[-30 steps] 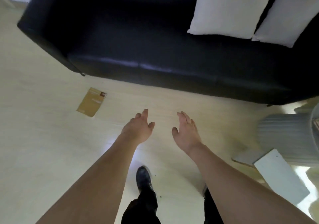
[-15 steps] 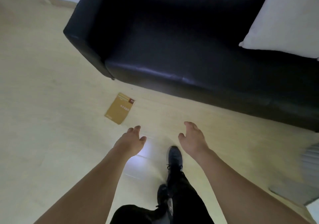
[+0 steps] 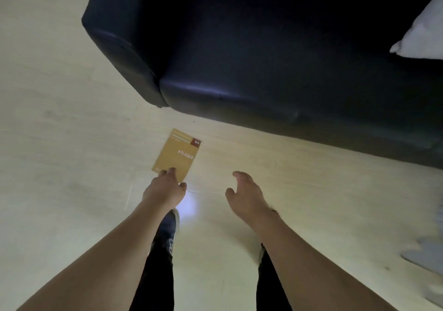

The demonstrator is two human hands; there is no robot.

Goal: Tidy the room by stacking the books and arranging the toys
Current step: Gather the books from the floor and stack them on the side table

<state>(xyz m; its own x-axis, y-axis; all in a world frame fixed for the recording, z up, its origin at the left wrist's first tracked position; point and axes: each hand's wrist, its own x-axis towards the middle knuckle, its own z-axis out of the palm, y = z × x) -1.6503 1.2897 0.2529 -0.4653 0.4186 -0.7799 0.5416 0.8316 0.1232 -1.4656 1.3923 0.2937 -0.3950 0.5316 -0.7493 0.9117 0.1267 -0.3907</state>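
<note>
Tan book (image 3: 177,155) lying flat on floor (image 3: 60,142), just beside sofa (image 3: 263,58) front. Left hand (image 3: 165,188) reaching over its near edge, fingers loose, gripping nothing. Right hand (image 3: 244,195) hovering, relaxed, holding nothing. Stacking looking barely begun; no toys showing.

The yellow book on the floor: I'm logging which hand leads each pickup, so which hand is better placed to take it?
Left. The left hand overlaps the near edge of the yellow book in the image, fingers loose, gripping nothing. The right hand is off to the side over bare floor, also holding nothing.
</note>
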